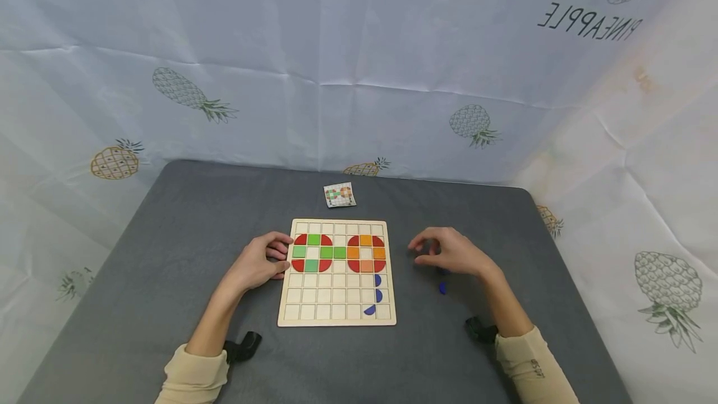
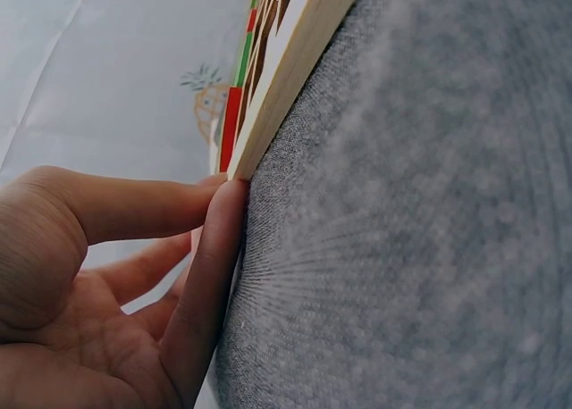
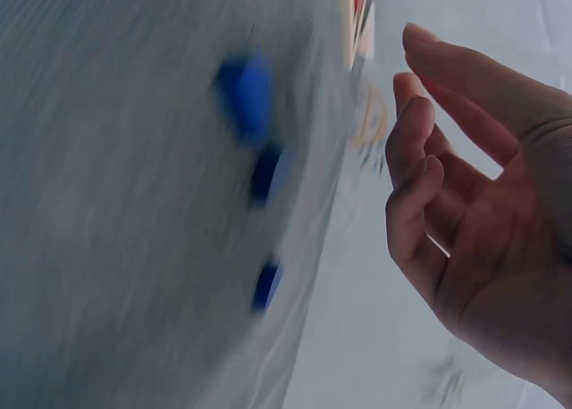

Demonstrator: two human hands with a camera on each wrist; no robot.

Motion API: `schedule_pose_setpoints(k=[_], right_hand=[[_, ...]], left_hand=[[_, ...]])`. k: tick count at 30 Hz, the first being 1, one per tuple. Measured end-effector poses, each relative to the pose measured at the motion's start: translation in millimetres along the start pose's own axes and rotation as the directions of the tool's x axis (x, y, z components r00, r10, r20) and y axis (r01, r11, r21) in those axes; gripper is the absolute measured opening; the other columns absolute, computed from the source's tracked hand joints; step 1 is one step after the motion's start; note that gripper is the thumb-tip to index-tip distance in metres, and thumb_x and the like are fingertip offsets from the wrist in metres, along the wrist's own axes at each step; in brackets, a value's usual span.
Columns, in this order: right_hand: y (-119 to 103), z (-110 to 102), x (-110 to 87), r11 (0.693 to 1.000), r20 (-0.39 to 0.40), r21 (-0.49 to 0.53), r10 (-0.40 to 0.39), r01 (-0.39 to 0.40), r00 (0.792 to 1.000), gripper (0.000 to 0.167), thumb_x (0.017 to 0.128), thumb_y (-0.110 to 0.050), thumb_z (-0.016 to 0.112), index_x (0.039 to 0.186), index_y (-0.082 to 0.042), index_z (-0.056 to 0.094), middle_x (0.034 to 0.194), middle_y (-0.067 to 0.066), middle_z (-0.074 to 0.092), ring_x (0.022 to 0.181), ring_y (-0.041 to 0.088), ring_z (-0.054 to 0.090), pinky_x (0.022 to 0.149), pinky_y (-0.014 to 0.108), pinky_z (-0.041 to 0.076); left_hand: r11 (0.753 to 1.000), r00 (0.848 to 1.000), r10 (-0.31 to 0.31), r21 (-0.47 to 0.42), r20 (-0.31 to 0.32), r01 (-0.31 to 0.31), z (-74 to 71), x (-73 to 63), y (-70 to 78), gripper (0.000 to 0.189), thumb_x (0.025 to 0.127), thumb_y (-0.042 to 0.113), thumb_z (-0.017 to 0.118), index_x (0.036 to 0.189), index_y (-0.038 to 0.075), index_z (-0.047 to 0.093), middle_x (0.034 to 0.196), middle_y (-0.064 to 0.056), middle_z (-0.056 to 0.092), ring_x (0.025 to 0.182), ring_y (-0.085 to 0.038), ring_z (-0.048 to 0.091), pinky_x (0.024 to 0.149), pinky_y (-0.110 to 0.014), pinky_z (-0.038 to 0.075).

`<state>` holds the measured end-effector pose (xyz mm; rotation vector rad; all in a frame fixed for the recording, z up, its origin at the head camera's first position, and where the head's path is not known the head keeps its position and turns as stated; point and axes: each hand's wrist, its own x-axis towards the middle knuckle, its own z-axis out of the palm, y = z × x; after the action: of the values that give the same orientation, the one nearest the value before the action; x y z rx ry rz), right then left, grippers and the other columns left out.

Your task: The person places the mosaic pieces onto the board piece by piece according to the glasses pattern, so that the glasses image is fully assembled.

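Observation:
A square wooden grid board (image 1: 323,297) lies on the table with red quarter-round, green and orange square pieces in its upper rows. Three blue half-round pieces (image 1: 378,296) sit in its lower right cells. My left hand (image 1: 259,264) pinches the board's left edge between thumb and finger, seen close in the left wrist view. To the board's right, my right hand (image 1: 449,250) hovers with loosely bent fingers and nothing in them. Beneath it lie loose blue pieces (image 1: 442,288); the right wrist view shows three, blurred, the nearest blue piece (image 3: 246,96) apart from the fingers.
Beyond the board lies a small pattern card (image 1: 339,194) with a coloured design. The dark grey table (image 1: 235,192) meets a hanging pineapple-print cloth (image 1: 336,111) at its far edge. Black straps with small devices (image 1: 244,346) are on both wrists.

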<state>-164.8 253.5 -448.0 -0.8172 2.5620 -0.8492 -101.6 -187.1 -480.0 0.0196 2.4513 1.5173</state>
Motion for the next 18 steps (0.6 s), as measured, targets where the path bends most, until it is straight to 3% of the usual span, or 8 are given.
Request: schedule_pose_setpoints(k=[8, 13, 18], right_hand=[[45.4, -16.6, -26.8, 0.997, 0.017, 0.034, 0.069, -0.070, 0.997, 0.035, 0.093, -0.012, 0.085, 0.127, -0.007, 0.077, 0.117, 0.016, 0.073, 0.072, 0.005, 0.057, 0.062, 0.024, 0.051], [60.8, -23.3, -36.8, 0.996, 0.026, 0.058, 0.064, -0.066, 0.998, 0.036, 0.095, -0.004, 0.082, 0.130, -0.004, 0.074, 0.126, 0.021, 0.070, 0.075, 0.005, 0.059, 0.063, 0.024, 0.052], [68.4, -28.9, -40.7, 0.997, 0.018, 0.054, 0.050, -0.051, 0.999, 0.032, 0.095, 0.000, 0.080, 0.127, -0.003, 0.075, 0.124, 0.021, 0.071, 0.074, 0.004, 0.057, 0.064, 0.023, 0.050]], left_hand=[[1.000, 1.000, 0.003, 0.010, -0.007, -0.002, 1.1, 0.2, -0.3, 0.047, 0.093, -0.005, 0.077, 0.138, -0.004, 0.063, 0.118, -0.022, 0.062, 0.100, -0.027, 0.063, 0.069, -0.038, 0.068], [1.000, 1.000, 0.009, 0.016, -0.008, -0.009, 1.0, 0.3, -0.5, 0.047, 0.093, -0.005, 0.077, 0.138, -0.005, 0.063, 0.118, -0.022, 0.063, 0.100, -0.027, 0.063, 0.069, -0.038, 0.068], [1.000, 1.000, 0.009, 0.012, -0.007, -0.009, 0.8, 0.0, -0.6, 0.047, 0.093, -0.005, 0.077, 0.138, -0.005, 0.063, 0.118, -0.022, 0.063, 0.100, -0.027, 0.063, 0.069, -0.038, 0.068]])
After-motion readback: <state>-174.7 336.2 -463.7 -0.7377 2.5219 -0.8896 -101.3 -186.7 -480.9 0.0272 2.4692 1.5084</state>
